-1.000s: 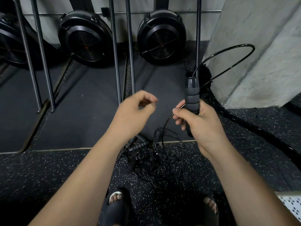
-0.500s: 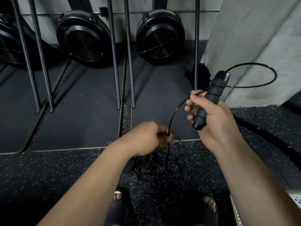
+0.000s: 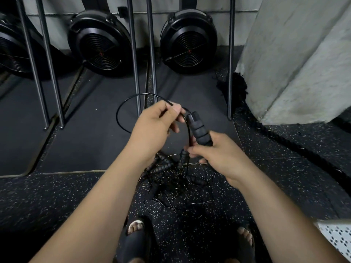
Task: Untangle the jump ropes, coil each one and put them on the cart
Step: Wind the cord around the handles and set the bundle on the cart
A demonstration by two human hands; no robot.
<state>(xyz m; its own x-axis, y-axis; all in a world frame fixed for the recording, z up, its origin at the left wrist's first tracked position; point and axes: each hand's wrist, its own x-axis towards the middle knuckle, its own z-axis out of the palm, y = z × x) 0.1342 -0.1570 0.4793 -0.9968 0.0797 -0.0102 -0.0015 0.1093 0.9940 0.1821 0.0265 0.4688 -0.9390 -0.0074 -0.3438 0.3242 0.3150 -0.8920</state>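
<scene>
The right hand is clenched round the lower end of a ribbed black handle, which tilts up toward 11 o'clock. The left hand pinches that rope's thin black cord just beside the handle's top; the cord bows out in a loop toward 10 o'clock. Below both hands, at 6 o'clock, the tangled jump ropes lie heaped on the speckled floor, right in front of two sandalled feet.

At 12 o'clock thin metal poles stand on dark mats, with round black fan housings behind them. A concrete pillar fills 2 o'clock, and a thick black rope trails along its base. At 5 o'clock a white perforated edge shows; I cannot tell what it belongs to.
</scene>
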